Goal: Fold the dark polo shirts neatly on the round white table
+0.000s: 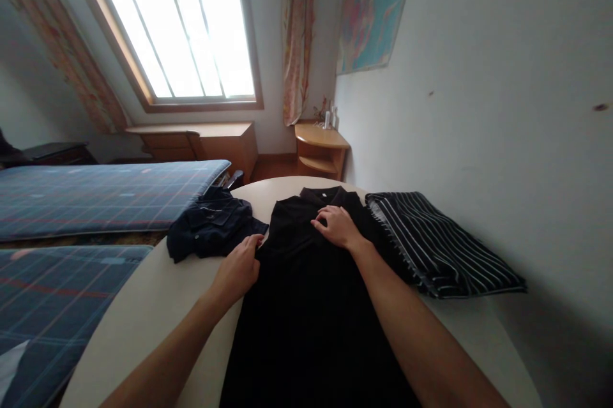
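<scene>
A black collared shirt lies spread on the pale round table, its collar at the far end. At the shirt's left edge, near the shoulder, my left hand has its fingers curled and pinched on the cloth. Upon the upper chest, below the collar, my right hand rests with its fingers bent but apart. Left of the shirt is a crumpled dark navy garment, close to my left fingertips. Black cloth with white stripes lies folded on the right, beside the shirt.
Beds with blue plaid covers stand to the left of the table. Beyond it are a wooden desk under the window and a corner shelf with small items on top. A white wall rises along the right side.
</scene>
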`<state>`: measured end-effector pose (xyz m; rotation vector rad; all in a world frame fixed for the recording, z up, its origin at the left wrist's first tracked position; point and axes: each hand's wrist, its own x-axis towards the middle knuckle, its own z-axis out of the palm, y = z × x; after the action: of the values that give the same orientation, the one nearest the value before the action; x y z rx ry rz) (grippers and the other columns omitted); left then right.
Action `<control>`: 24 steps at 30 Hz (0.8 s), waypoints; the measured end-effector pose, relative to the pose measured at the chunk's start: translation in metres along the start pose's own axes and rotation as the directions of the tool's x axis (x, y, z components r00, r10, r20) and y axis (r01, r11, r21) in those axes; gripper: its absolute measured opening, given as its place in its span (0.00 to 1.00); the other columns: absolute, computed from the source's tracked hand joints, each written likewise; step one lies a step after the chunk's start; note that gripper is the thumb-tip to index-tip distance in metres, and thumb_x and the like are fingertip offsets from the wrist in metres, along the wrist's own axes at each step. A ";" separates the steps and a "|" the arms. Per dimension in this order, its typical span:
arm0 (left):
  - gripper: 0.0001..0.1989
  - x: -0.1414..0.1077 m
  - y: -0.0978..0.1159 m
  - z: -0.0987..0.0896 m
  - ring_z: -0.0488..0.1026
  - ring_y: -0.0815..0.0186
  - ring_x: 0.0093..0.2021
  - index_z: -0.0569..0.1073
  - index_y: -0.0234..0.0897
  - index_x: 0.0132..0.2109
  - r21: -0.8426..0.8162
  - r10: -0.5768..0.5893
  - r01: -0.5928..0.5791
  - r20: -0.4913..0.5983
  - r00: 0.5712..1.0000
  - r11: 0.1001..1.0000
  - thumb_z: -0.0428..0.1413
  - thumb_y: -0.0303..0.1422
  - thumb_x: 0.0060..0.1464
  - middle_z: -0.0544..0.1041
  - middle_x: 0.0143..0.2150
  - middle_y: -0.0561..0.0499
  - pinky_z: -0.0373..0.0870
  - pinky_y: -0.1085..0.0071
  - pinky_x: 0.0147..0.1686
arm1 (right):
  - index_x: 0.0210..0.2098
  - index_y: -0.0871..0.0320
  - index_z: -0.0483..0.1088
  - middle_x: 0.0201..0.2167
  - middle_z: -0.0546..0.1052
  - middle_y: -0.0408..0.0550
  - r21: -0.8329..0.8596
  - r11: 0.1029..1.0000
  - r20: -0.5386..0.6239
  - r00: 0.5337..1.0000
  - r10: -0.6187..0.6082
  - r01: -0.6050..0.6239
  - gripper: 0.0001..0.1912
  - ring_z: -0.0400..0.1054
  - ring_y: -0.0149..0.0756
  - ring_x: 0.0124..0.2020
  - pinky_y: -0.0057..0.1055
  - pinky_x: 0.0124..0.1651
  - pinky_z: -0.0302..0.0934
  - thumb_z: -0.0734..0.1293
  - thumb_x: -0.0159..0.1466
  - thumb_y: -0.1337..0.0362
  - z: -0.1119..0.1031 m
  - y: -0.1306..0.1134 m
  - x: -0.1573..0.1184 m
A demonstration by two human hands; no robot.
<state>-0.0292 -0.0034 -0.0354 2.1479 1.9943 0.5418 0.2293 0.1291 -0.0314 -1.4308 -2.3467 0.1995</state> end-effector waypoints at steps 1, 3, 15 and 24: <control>0.27 -0.002 -0.003 0.001 0.72 0.59 0.57 0.66 0.37 0.58 -0.025 0.011 -0.011 -0.017 1.000 1.000 0.47 0.19 0.51 0.74 0.57 0.44 0.67 0.65 0.57 | 0.37 0.54 0.78 0.55 0.75 0.50 0.014 1.000 0.030 0.999 -0.022 0.021 0.18 0.64 0.42 0.59 0.43 0.67 0.48 0.63 0.68 0.49 0.001 -0.007 0.000; 0.24 -0.006 -0.006 0.003 0.73 0.59 0.55 0.66 0.37 0.58 -0.069 0.018 -0.021 -0.044 0.999 0.997 0.48 0.22 0.53 0.76 0.54 0.45 0.67 0.65 0.56 | 0.35 0.56 0.77 0.56 0.74 0.52 0.033 0.999 0.080 0.996 -0.042 0.040 0.19 0.64 0.43 0.60 0.40 0.65 0.51 0.65 0.66 0.47 0.006 -0.019 0.000; 0.07 -0.004 -0.014 0.006 0.72 0.62 0.38 0.67 0.41 0.40 -0.100 0.063 -0.072 -0.083 0.995 0.992 0.47 0.26 0.57 0.72 0.40 0.50 0.67 0.68 0.40 | 0.38 0.57 0.73 0.28 0.77 0.43 0.351 0.935 0.061 0.998 0.030 -0.050 0.11 0.71 0.33 0.30 0.29 0.37 0.61 0.69 0.63 0.56 0.008 -0.021 0.001; 0.09 -0.006 -0.011 0.008 0.73 0.65 0.38 0.69 0.41 0.37 -0.103 0.044 -0.054 -0.096 0.994 0.993 0.47 0.23 0.55 0.72 0.47 0.51 0.67 0.69 0.41 | 0.51 0.56 0.73 0.38 0.79 0.46 0.208 0.977 0.139 0.990 0.005 -0.034 0.20 0.72 0.37 0.39 0.30 0.41 0.62 0.71 0.61 0.56 0.012 -0.031 0.013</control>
<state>-0.0365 -0.0077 -0.0473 2.1499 1.9159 0.7516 0.1936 0.1273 -0.0296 -1.3759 -2.3375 0.5518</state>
